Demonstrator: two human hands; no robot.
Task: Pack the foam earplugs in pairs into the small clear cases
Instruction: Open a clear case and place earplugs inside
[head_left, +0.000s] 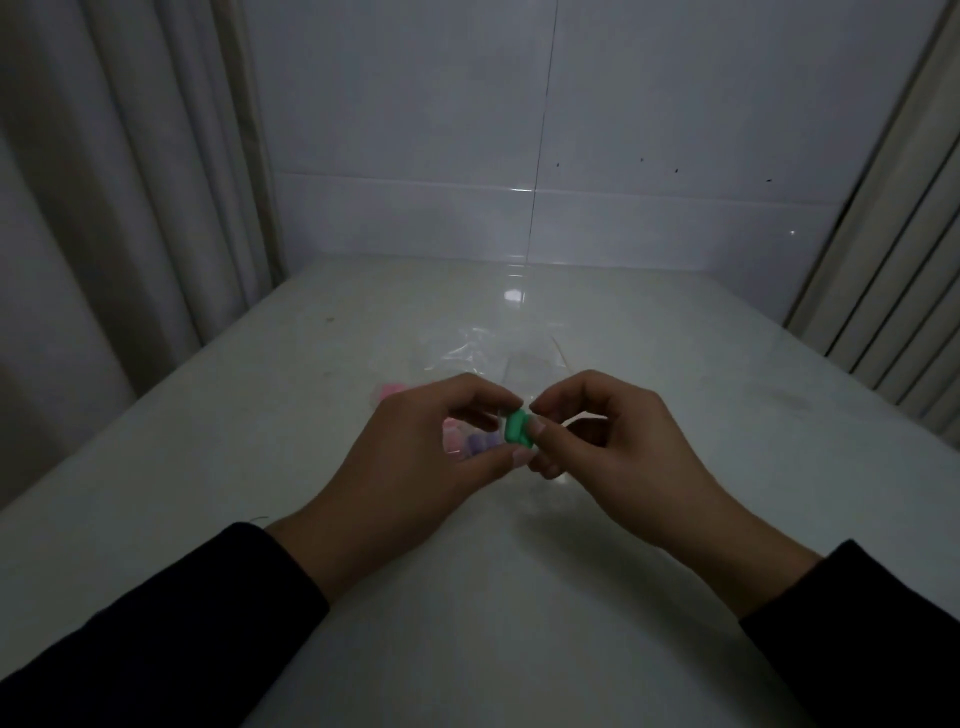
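Two hands met over the middle of the white table (218, 467), both in dark sleeves. Farthest left among the small things, one pink earplug (390, 391) lay on the tabletop just beyond the left hand (415, 457). That hand was curled, its thumb and forefinger pinching toward the green pair from the left side. Under its fingers more foam pieces showed: one pink earplug by the palm (451, 434) and what looked like one or two purple earplugs (480, 443) beside it; the dim light and blur kept me from counting them surely.

Between the two hands sat the green earplugs (519, 427), seemingly two pressed side by side, held above the table. Whether a clear case enclosed them I could not tell. The right hand (613, 441) gripped them from the other side, thumb against the green foam and forefinger bent over the top.

Behind the hands one crumpled clear plastic bag (483, 348) rested on the table.
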